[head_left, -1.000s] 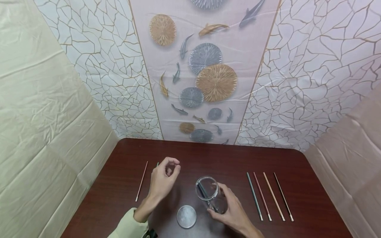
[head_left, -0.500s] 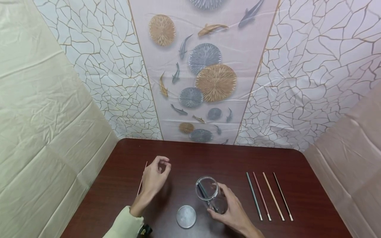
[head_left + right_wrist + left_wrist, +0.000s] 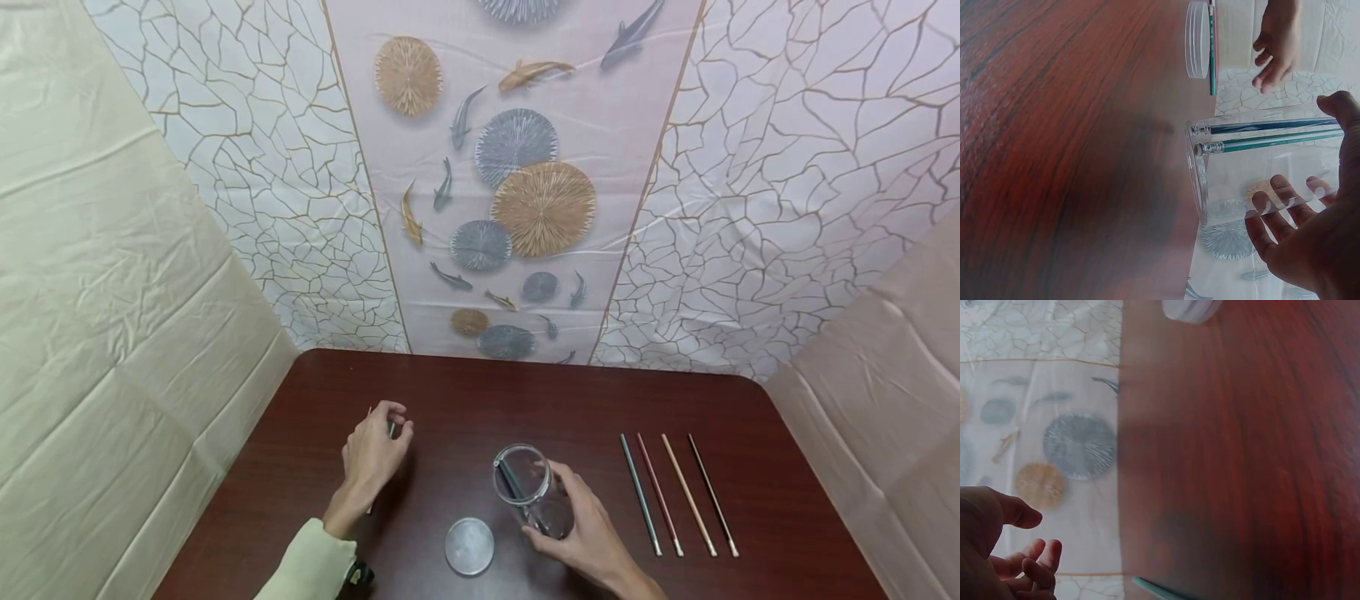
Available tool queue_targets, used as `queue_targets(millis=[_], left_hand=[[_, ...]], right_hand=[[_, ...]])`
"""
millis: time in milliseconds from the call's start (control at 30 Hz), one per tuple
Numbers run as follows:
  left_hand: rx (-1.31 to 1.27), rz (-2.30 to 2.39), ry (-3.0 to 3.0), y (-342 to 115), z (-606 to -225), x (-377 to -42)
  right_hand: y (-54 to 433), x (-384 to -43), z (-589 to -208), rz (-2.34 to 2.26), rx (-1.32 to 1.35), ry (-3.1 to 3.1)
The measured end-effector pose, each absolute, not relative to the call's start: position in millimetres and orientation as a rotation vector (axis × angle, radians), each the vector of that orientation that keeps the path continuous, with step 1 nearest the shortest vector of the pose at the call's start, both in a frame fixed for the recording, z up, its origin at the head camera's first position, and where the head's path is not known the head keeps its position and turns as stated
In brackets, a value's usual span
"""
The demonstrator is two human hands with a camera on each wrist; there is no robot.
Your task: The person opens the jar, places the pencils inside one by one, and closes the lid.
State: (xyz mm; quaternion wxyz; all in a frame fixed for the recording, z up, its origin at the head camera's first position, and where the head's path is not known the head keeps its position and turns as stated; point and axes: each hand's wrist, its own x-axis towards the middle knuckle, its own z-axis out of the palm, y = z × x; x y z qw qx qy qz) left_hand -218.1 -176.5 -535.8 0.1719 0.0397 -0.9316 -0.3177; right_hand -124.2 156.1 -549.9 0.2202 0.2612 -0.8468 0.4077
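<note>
My right hand (image 3: 588, 529) grips a clear jar (image 3: 1260, 175) with its thumb on one side and fingers along the other. The jar leans, its round mouth facing up in the head view. Inside lie a green pencil (image 3: 1272, 142) and a dark blue pencil (image 3: 1266, 126), eraser ends toward the jar's bottom. My left hand (image 3: 375, 446) hovers at the table's left, holding nothing, thumb and fingers apart. Under it lies another green pencil (image 3: 1157, 589), mostly covered by the hand in the head view. A red pencil (image 3: 369, 411) beside it is almost hidden.
A round clear lid (image 3: 469, 547) lies flat between the hands. To the right, a teal pencil (image 3: 641, 493), a pinkish-red pencil (image 3: 660, 493), an orange pencil (image 3: 688, 493) and a black pencil (image 3: 713, 493) lie in a row. A patterned cloth (image 3: 540, 308) hangs behind the table.
My left hand has moved left and come over the pencils there, covering most of them. My right hand and the jar have stayed in place.
</note>
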Motion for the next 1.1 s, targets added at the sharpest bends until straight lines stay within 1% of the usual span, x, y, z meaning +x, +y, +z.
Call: queue_targets(millis=[533,1100], left_hand=[[0.154,-0.737,-2.732,-197,-567,-226],[0.174,-0.648,-2.804,-205,-583,-228]], right_hand=[[156,-124,-550,1.131,0.721,-2.339],[157,-125,-553,1.148,0.714,-2.346]])
